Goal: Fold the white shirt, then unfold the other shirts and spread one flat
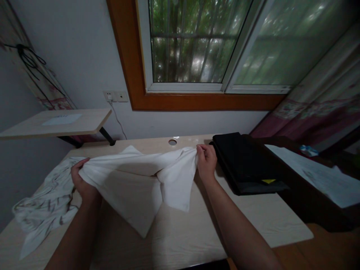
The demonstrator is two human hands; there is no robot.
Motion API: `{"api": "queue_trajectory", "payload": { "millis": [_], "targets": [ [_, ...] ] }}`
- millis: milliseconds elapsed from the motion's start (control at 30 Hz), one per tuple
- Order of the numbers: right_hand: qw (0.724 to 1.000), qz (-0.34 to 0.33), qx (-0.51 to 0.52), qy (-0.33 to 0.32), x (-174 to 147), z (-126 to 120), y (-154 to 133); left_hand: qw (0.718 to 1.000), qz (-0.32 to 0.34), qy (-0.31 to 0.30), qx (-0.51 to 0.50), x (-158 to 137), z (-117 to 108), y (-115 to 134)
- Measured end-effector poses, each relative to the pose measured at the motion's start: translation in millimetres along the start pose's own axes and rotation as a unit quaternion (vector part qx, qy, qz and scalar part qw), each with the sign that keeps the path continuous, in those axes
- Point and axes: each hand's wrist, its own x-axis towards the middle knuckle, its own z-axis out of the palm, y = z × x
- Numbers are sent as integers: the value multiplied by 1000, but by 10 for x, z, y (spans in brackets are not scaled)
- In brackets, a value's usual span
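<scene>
A white cloth garment (135,183), its exact kind unclear through the folds, is stretched between my two hands above the desk. My left hand (84,183) is closed around its left end, fingers partly tucked behind the fabric. At the opposite end, my right hand (207,162) pinches the upper right corner between thumb and fingers. Loose flaps hang down in the middle, one ending in a point near the desk surface. Beside my left hand lies a crumpled white cloth with dark streaks (46,210).
The pale wooden desk (180,243) has a round cable hole (172,142) at the back. To the right sits a black folder-like stack (244,161). A raised shelf (56,123) stands at the left. Beyond the desk are a window (191,45) and a wall socket (115,96).
</scene>
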Motion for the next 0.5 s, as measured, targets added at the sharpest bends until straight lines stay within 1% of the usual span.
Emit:
{"api": "queue_trajectory", "payload": {
  "millis": [67, 167, 233, 300, 400, 500],
  "targets": [
    [1000, 17, -7, 6, 8, 18, 65, 998, -58, 10, -36, -9, 27, -34],
    [1000, 17, -17, -4, -8, 40, 101, 988, -142, -19, -65, -42, 74, -45],
    [999, -5, -33, -13, -34, 48, 71, 979, -184, -19, -80, -75, 110, -28],
    [996, -47, -62, -36, -72, 59, 11, 971, -217, -21, -99, -103, 138, -9],
    [985, -120, -77, -94, -150, 96, -99, 967, -229, -59, -96, -108, 147, 0],
    [965, -183, -40, -182, -245, 167, -199, 973, -190, -105, -84, -78, 134, -16]
  ]
}}
